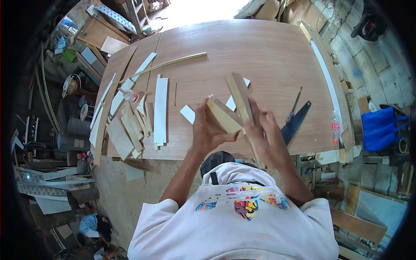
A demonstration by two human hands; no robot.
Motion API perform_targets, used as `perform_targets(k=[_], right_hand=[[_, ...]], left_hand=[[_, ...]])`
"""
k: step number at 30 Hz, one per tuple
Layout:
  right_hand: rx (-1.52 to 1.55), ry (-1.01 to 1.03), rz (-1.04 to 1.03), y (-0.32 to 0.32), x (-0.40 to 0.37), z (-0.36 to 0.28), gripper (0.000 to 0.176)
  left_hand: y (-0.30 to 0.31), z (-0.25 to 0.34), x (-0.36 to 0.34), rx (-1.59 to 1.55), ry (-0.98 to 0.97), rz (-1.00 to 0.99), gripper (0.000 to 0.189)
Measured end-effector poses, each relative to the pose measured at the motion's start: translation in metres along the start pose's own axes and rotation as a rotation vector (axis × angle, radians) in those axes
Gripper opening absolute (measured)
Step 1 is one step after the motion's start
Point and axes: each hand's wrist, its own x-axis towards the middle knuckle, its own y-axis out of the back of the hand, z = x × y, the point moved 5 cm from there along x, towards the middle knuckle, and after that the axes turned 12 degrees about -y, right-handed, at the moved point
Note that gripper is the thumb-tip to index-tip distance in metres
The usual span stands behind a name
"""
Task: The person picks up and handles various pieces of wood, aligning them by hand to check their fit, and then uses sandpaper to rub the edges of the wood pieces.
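Near the table's front edge, my left hand (206, 130) is wrapped round a short, wide wooden piece (222, 118). My right hand (268, 136), slightly blurred, grips a longer wooden strip (239, 97) that slants up and to the left. The two wooden pieces meet or overlap between my hands; whether they are joined cannot be made out. Behind them on the table lie a white piece (187, 114) at the left and another white strip (231, 103), partly hidden by the wood. Right of my right hand is a handsaw (296, 122) with a dark blade.
On the table's left part are a long white board (160, 108), a glue bottle (130, 95), a thin wooden strip (173, 63) and several wood offcuts (119, 134). A clear bottle (335, 128) stands or lies near the right edge. A blue bag (381, 128) is beyond it.
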Motion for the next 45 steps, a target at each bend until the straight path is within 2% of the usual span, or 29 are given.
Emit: perform_targets(k=[2,3,4,7,9,11,13,14,15,17,18,20,21,23,24,25,27,31,33,36,40,42,43,45], right_hand=[[-0.007,-0.134,0.003,0.009,0.023,0.007,0.065],[-0.01,-0.135,0.008,0.012,0.023,0.007,0.065],[0.049,-0.126,0.034,0.016,0.024,0.005,0.064],[0.13,-0.102,0.062,0.019,0.012,-0.002,0.064],[-0.016,0.088,0.053,0.01,0.002,-0.008,0.064],[-0.056,0.08,0.102,0.004,0.012,-0.004,0.062],[0.016,-0.142,0.063,0.014,0.043,-0.002,0.061],[-0.014,-0.17,0.052,0.017,0.05,-0.005,0.061],[-0.015,-0.164,0.055,0.018,0.046,-0.005,0.061],[0.036,-0.092,0.143,0.02,0.032,-0.003,0.059],[0.036,-0.096,0.134,0.014,0.026,0.0,0.059],[-0.007,0.058,0.098,0.002,0.016,-0.001,0.06],[-0.007,0.051,0.101,0.002,0.02,-0.003,0.06],[0.044,-0.111,0.109,0.011,0.047,-0.002,0.06],[0.062,-0.205,0.035,0.016,0.06,0.004,0.061],[0.061,-0.206,0.037,0.016,0.059,0.007,0.061],[0.098,-0.074,0.125,0.019,0.055,0.002,0.06],[0.09,-0.088,0.078,0.011,0.024,-0.007,0.061],[0.071,0.058,0.066,0.001,0.026,-0.003,0.062],[0.006,0.099,0.083,0.003,0.029,-0.011,0.065],[-0.102,0.136,0.062,0.003,0.018,-0.002,0.067],[-0.139,0.125,0.034,-0.002,0.008,0.01,0.067],[-0.173,0.116,0.015,-0.003,0.006,0.014,0.066],[-0.115,0.121,0.052,0.007,0.01,0.015,0.066]], left_hand=[[-0.005,0.004,0.0,0.025,-0.019,-0.013,0.119],[-0.007,0.005,0.002,0.06,-0.039,-0.014,0.118],[-0.006,-0.005,0.002,-0.006,0.053,0.009,0.116],[0.004,-0.012,0.012,0.002,0.143,0.085,0.117],[0.003,-0.01,0.011,0.036,0.099,0.089,0.117],[-0.004,-0.001,0.01,0.077,-0.017,0.066,0.117],[-0.009,0.004,0.012,0.092,-0.006,0.033,0.117],[-0.01,0.004,0.012,0.118,0.011,0.008,0.116],[-0.008,0.001,0.014,0.119,0.006,0.011,0.116],[0.001,-0.019,0.016,0.09,0.117,0.111,0.116],[0.004,-0.021,0.018,0.14,0.086,0.119,0.116],[-0.001,-0.016,0.016,0.115,0.083,0.098,0.116],[-0.004,-0.011,0.016,0.087,0.069,0.076,0.116],[-0.009,-0.002,0.017,0.105,0.025,0.036,0.116],[-0.01,0.002,0.017,0.131,-0.012,0.0,0.116],[-0.011,-0.003,0.016,0.129,-0.013,0.0,0.116],[-0.007,-0.028,0.016,0.091,0.146,0.068,0.116],[0.008,-0.028,0.023,0.084,0.149,0.135,0.116],[0.001,-0.019,0.024,0.125,0.068,0.071,0.115],[0.001,-0.018,0.029,0.019,0.06,0.094,0.112],[0.006,-0.013,0.036,0.065,0.079,0.039,0.105],[0.007,-0.034,0.035,-0.025,0.277,0.052,0.098],[0.007,-0.036,0.038,-0.024,0.274,0.052,0.098],[0.008,-0.039,0.04,-0.088,0.396,0.08,0.092]])
